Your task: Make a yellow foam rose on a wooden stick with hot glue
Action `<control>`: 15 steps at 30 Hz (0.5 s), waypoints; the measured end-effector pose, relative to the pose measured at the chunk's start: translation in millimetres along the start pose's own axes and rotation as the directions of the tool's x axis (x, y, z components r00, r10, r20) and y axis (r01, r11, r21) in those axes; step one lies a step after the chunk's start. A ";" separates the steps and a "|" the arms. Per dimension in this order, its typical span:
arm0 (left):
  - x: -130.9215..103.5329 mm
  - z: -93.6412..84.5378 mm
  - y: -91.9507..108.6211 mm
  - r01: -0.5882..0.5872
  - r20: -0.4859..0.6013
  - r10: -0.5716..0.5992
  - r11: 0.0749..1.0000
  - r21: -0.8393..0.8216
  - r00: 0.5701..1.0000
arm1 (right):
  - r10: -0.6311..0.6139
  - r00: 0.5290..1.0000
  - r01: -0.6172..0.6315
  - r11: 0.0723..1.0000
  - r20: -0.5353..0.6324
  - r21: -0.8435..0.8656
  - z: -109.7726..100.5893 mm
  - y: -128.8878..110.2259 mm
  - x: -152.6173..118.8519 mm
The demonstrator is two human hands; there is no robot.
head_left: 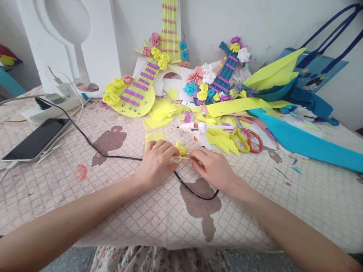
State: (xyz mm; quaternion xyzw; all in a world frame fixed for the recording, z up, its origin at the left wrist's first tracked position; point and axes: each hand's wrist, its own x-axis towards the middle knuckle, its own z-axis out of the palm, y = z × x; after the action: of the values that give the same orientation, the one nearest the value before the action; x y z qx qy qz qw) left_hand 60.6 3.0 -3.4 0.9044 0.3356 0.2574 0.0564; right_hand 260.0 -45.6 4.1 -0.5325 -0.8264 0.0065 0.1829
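Yellow paper flower with pointed petals [180, 147], lying between the two hands just above the patterned tablecloth [137, 222]. The left hand [156, 160] and right hand [215, 169] held a thin pale stick [183, 157] in narrow fingertip pinches, one at each side of the flower. Uneven pressure from the two pinches could have bent or snapped the stick, or creased the soft petals. The white glue gun [202, 127] lay just behind; if its nozzle was hot, which could not be told, a forward slip risked a burn. The black cable [124, 158] looped beneath the hands, where a snagging wrist could have tugged it and jolted the work.
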 end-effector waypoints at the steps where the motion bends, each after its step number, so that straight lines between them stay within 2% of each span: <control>1: 0.1 0.0 0.1 0.005 -0.004 -0.005 1.000 -0.001 1.000 | 0.000 1.000 0.000 1.000 0.001 -0.001 0.2 0.0 0.1; 15: 3.6 4.6 0.7 0.002 -0.041 0.001 0.998 0.066 0.999 | -0.005 1.000 0.005 1.000 -0.001 -0.016 2.6 -0.6 1.4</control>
State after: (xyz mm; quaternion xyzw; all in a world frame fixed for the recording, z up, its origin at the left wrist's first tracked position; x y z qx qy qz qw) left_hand 65.6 5.1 -5.7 0.9002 0.3452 0.2648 0.0197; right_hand 258.2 -44.1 2.3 -0.5317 -0.8277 -0.0010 0.1794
